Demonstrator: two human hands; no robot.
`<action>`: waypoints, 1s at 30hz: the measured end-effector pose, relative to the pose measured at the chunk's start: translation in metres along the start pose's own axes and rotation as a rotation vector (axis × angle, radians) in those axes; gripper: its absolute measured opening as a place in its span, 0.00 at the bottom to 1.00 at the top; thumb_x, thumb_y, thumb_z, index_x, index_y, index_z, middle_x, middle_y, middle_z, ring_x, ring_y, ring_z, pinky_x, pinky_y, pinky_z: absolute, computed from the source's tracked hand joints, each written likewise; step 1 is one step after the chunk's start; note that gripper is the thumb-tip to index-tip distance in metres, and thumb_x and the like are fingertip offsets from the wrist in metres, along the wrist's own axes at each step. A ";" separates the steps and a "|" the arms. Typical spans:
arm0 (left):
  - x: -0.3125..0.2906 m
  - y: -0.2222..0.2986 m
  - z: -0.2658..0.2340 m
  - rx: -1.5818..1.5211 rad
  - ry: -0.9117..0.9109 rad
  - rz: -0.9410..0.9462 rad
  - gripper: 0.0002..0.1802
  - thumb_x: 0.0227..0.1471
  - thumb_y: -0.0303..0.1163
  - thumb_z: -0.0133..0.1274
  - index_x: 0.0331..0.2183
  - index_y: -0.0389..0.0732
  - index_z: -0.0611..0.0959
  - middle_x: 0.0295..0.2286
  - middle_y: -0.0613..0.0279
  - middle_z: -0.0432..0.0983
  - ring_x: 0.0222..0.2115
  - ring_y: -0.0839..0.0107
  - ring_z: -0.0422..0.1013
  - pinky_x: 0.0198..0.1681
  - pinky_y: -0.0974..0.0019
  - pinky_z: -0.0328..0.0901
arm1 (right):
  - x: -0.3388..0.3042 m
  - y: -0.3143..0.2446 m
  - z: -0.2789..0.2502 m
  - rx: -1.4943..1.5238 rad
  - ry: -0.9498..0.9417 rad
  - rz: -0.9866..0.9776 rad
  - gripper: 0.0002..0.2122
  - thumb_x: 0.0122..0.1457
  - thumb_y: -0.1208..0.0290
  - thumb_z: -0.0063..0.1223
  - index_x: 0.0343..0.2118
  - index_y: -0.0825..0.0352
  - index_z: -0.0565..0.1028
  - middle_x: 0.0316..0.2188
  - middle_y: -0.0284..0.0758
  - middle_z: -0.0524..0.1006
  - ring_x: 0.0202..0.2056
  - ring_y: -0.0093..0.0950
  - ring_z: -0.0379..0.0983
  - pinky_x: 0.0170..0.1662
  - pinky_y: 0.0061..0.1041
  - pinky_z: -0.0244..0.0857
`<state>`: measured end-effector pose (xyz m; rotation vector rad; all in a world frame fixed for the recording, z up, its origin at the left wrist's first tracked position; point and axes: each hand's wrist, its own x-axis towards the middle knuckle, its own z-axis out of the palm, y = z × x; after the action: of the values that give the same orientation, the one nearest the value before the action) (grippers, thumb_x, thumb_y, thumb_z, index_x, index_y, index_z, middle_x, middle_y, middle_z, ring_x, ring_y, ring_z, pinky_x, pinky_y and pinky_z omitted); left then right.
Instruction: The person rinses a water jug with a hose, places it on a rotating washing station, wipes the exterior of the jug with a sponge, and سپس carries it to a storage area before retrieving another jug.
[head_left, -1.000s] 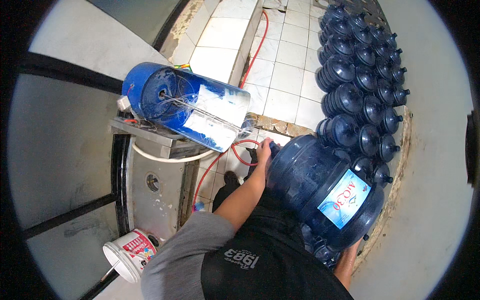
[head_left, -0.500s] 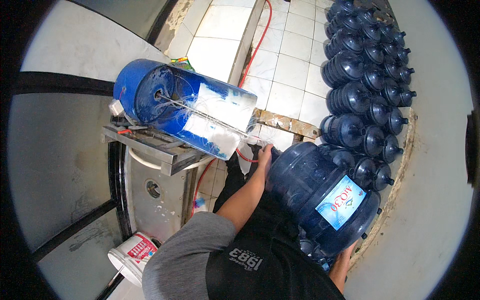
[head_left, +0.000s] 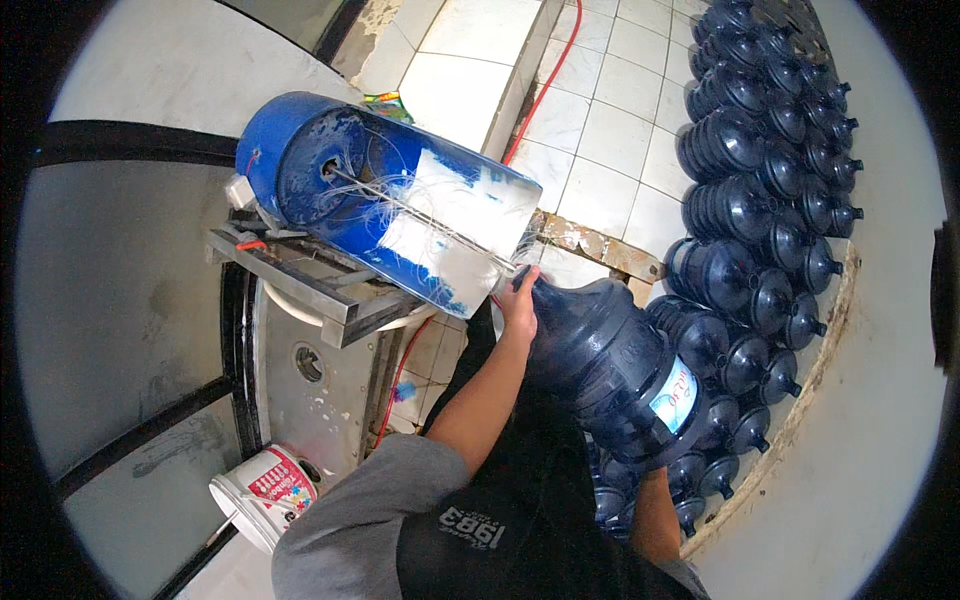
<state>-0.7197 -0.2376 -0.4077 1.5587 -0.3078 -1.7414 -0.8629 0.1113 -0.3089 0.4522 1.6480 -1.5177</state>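
I hold a large translucent dark-blue water jug (head_left: 600, 340) tilted on its side in front of me. My left hand (head_left: 520, 308) is closed round its neck, with the mouth toward the left. Low on the right, my right hand (head_left: 654, 484) bears the jug's base; its fingers are hidden behind the jug. Close to the mouth ends a thin metal rod (head_left: 430, 220) hung with clear plastic strands. I cannot tell whether the tip has entered the neck. The rod runs out of a cut-open blue drum (head_left: 305, 165) with white patches inside.
A metal stand (head_left: 340, 310) holds the drum. Several rows of similar jugs (head_left: 725, 205) fill the floor along the right wall. A red hose (head_left: 545, 85) crosses the white tiles. At lower left stands a white bucket (head_left: 240, 500). A low tiled ledge (head_left: 455, 90) lies beyond the drum.
The jug has moved up and left, its mouth now close to the rod's end. It has swung so less of its label shows. Both hands have stayed on it.
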 end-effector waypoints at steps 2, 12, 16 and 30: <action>0.009 0.003 -0.011 -0.009 -0.074 0.032 0.25 0.54 0.35 0.68 0.48 0.30 0.80 0.44 0.56 0.79 0.47 0.68 0.73 0.53 0.65 0.65 | 0.014 0.004 0.015 0.009 -0.044 0.024 0.24 0.72 0.57 0.43 0.63 0.70 0.67 0.56 0.44 0.74 0.54 0.39 0.73 0.59 0.42 0.68; 0.050 0.128 -0.028 0.074 -0.055 0.157 0.28 0.53 0.40 0.68 0.49 0.32 0.80 0.46 0.54 0.79 0.43 0.63 0.76 0.52 0.61 0.67 | 0.075 -0.006 0.106 0.043 -0.258 0.079 0.24 0.72 0.56 0.42 0.62 0.69 0.68 0.55 0.43 0.76 0.53 0.39 0.75 0.58 0.43 0.69; 0.054 0.156 -0.027 0.419 -0.092 0.195 0.43 0.50 0.39 0.67 0.61 0.30 0.68 0.53 0.47 0.73 0.53 0.56 0.71 0.59 0.57 0.64 | 0.090 -0.025 0.163 0.060 -0.369 0.091 0.24 0.72 0.55 0.42 0.61 0.69 0.69 0.54 0.43 0.76 0.53 0.39 0.75 0.58 0.43 0.70; -0.072 0.481 -0.095 1.162 -0.119 1.281 0.12 0.55 0.32 0.62 0.42 0.39 0.87 0.40 0.53 0.83 0.45 0.57 0.77 0.51 0.58 0.69 | 0.080 0.049 0.335 0.325 -0.543 0.197 0.24 0.72 0.53 0.42 0.60 0.69 0.71 0.52 0.42 0.79 0.51 0.39 0.77 0.57 0.43 0.72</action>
<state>-0.4547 -0.4876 -0.0716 1.2847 -2.0856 -0.5194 -0.7646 -0.2153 -0.3764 0.3225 0.9183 -1.5868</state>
